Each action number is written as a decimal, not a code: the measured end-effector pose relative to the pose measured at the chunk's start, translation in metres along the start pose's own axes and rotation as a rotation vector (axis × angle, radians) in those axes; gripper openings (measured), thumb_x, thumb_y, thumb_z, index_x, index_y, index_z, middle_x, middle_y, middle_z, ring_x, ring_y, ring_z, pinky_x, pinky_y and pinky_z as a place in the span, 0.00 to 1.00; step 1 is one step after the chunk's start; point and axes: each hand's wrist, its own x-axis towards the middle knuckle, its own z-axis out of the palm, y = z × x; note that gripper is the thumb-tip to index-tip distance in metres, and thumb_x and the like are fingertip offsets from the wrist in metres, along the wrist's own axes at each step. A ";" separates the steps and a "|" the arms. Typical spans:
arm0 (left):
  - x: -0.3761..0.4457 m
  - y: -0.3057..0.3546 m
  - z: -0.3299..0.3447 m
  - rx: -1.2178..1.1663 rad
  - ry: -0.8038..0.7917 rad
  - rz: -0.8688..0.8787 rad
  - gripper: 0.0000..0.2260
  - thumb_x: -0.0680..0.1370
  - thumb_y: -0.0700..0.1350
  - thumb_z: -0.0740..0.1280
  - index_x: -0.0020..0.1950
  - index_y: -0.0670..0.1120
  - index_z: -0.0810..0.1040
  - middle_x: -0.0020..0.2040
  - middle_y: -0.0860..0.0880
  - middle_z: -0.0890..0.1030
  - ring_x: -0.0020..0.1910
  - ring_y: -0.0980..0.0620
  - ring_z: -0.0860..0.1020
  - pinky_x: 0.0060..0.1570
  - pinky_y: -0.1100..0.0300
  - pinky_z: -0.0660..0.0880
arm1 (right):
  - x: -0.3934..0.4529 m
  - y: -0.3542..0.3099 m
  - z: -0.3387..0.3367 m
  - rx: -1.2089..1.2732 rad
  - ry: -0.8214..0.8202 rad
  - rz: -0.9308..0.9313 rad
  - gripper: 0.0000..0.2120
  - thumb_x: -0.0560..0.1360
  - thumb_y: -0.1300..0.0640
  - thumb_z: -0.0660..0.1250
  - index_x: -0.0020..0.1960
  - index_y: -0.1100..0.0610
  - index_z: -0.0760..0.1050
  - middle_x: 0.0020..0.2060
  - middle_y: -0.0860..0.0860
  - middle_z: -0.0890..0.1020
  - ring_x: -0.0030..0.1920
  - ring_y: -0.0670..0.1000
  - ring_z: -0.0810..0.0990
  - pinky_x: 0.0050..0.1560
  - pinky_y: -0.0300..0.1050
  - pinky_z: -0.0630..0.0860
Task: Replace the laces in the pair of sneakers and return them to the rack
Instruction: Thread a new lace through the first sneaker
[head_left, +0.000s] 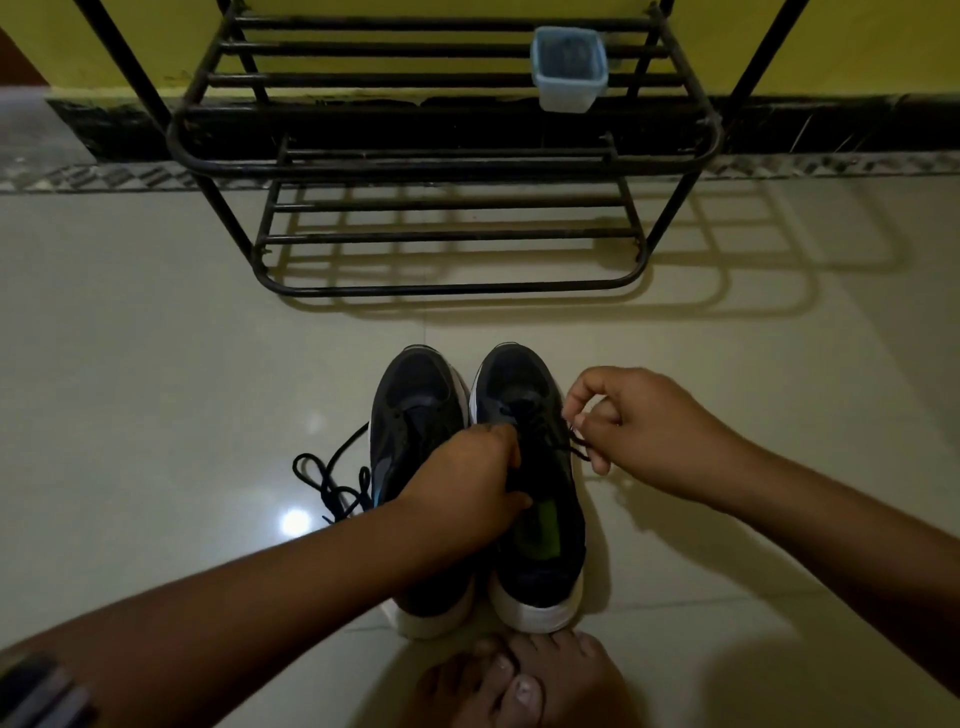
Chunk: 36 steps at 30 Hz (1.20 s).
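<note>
Down on the pale tiled floor (156, 338) we go, and standing over it against the yellow wall is the black metal rack (447, 156), 2 barred shelves showing. On the upper shelf, toward the right, sits a small clear plastic tub (569, 70).

In front of the rack, well apart from it, the pair of sneakers stands side by side on the floor, toes pointing at the rack, touching each other. The left sneaker (415, 410) is dark with a pale sole, and the left forearm crosses over its heel. The right sneaker (540, 519) is dark too, with a green insole showing in its opening and a white heel.

The left hand (462, 488) is down on the right sneaker at the tongue, fingers curled into the lacing area; whether it has hold of a lace there I cannot tell. The right hand (649, 431) hovers just beside the right sneaker, thumb and forefinger pinching a dark lace end (581, 448) that runs back to the eyelets.

A loose black lace (332, 478) lies looped on the floor to the left of the left sneaker. Bare toes (524, 680) rest at the sneakers' heels.
</note>
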 end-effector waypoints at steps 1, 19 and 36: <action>0.002 -0.002 -0.001 -0.036 0.007 -0.035 0.12 0.73 0.48 0.72 0.50 0.45 0.75 0.47 0.49 0.78 0.45 0.52 0.76 0.47 0.59 0.75 | 0.000 0.004 0.002 0.031 0.000 0.012 0.07 0.77 0.60 0.61 0.45 0.51 0.75 0.27 0.49 0.81 0.26 0.39 0.74 0.30 0.32 0.69; 0.008 -0.018 -0.001 -0.441 0.026 -0.220 0.04 0.75 0.39 0.69 0.49 0.43 0.81 0.42 0.47 0.81 0.41 0.51 0.81 0.44 0.64 0.79 | -0.005 0.025 0.026 0.239 -0.188 0.172 0.09 0.73 0.68 0.65 0.40 0.55 0.77 0.31 0.51 0.80 0.28 0.44 0.75 0.31 0.37 0.72; -0.001 -0.023 0.007 -0.936 0.060 -0.384 0.06 0.74 0.35 0.70 0.50 0.36 0.80 0.41 0.42 0.81 0.38 0.51 0.80 0.34 0.68 0.78 | -0.007 0.024 0.059 0.072 0.103 -0.114 0.09 0.75 0.62 0.64 0.41 0.50 0.69 0.33 0.46 0.74 0.35 0.45 0.73 0.39 0.42 0.69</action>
